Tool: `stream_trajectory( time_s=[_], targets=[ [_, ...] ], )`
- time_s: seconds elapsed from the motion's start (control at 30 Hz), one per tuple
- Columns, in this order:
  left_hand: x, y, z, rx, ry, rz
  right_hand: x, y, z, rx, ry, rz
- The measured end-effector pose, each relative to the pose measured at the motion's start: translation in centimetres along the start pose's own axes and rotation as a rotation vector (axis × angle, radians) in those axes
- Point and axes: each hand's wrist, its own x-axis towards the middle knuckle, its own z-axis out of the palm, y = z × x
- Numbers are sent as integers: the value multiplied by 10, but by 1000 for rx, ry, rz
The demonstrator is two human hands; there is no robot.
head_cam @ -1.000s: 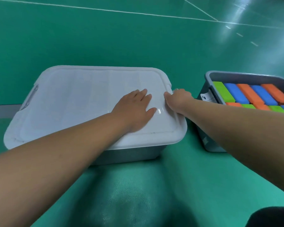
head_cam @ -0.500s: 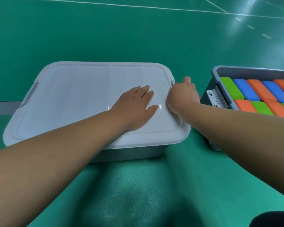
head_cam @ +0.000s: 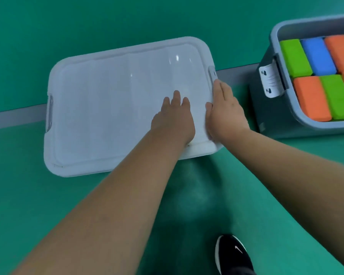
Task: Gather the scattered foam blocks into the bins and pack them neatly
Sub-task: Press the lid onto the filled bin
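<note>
A white lid [head_cam: 107,108] covers a grey bin on the green floor. My left hand [head_cam: 174,118] lies flat on the lid's near right part, fingers spread. My right hand [head_cam: 224,114] rests along the lid's right edge, palm against it, fingertips just below the right latch [head_cam: 212,73]. At the right stands an open grey bin [head_cam: 274,34] packed with foam blocks: a green block [head_cam: 294,56], a blue block [head_cam: 318,54], an orange block [head_cam: 311,97] and others in rows. A white latch [head_cam: 270,80] hangs on its left wall.
A grey line [head_cam: 14,116] runs across the green floor behind the bins. My black shoe [head_cam: 232,255] stands at the bottom right. Bare floor lies in front of the covered bin.
The view has tilted down and come closer over the lid. My right hand has flattened from a curled grip at the lid's right edge. My left hand stays flat on the lid.
</note>
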Motion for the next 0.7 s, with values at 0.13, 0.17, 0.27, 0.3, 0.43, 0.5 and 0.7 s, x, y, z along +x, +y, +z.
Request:
stream_trajectory(
  time_s=[0.13,0.17,0.27,0.3,0.43,0.5,0.7],
  targets=[
    [-10,13,-26,117,-209,-39,-17,11,-39,-135,-305,-22],
    [-15,15,-30,136,-249,-45,-23,13,-52,-160,-381,-37],
    [-32,28,-44,187,-373,-65,-49,22,-95,-229,-538,-112],
    [-38,37,-49,189,-390,-56,-60,27,-108,-230,-551,-137],
    [-74,90,-72,96,-240,116,-103,62,-158,-252,-544,-92],
    [-87,124,-85,79,-200,214,-120,84,-183,-259,-530,-15],
    [-84,247,-124,105,-171,443,-151,171,-264,-127,-372,329]
  ],
)
